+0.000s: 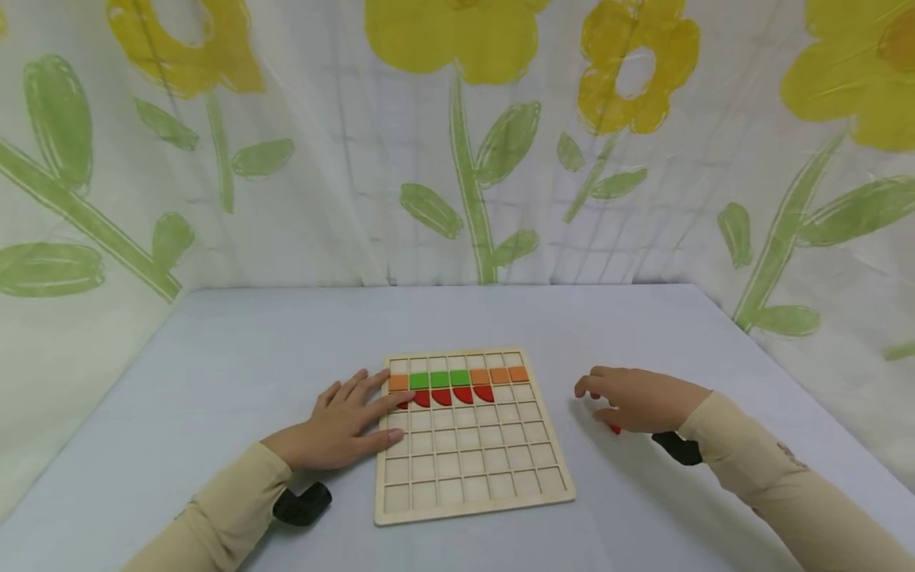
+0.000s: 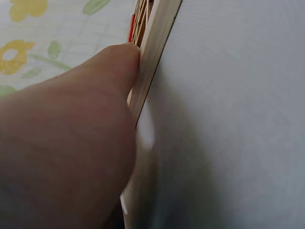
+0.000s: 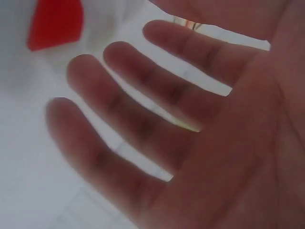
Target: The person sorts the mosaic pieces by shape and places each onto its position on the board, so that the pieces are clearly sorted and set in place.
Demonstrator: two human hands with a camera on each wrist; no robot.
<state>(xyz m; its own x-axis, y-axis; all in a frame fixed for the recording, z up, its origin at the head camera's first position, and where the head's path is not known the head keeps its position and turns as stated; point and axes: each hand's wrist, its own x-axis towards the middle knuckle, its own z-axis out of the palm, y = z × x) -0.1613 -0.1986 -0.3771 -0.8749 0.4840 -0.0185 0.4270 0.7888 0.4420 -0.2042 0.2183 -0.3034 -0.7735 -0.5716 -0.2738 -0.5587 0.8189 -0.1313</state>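
A square wooden grid board (image 1: 472,510) lies on the table. My left hand (image 1: 339,425) rests on its left edge with fingers spread, the index finger reaching over the left end of a row of red quarter-circle pieces (image 1: 463,395). In the left wrist view the thumb (image 2: 121,59) presses at the board's side edge (image 2: 151,57). Right of the board, my right hand (image 1: 632,397) hovers with loosely bent fingers over a red piece (image 1: 615,428), mostly hidden beneath it. The right wrist view shows that red piece (image 3: 57,24) apart from the spread fingers.
Above the red row, orange tiles (image 1: 499,376) and green tiles (image 1: 439,380) fill another row of the board. The pale tabletop (image 1: 286,334) extends around it to a flowered curtain (image 1: 322,199) at the back. A dark wrist device (image 1: 303,504) sits under the left wrist.
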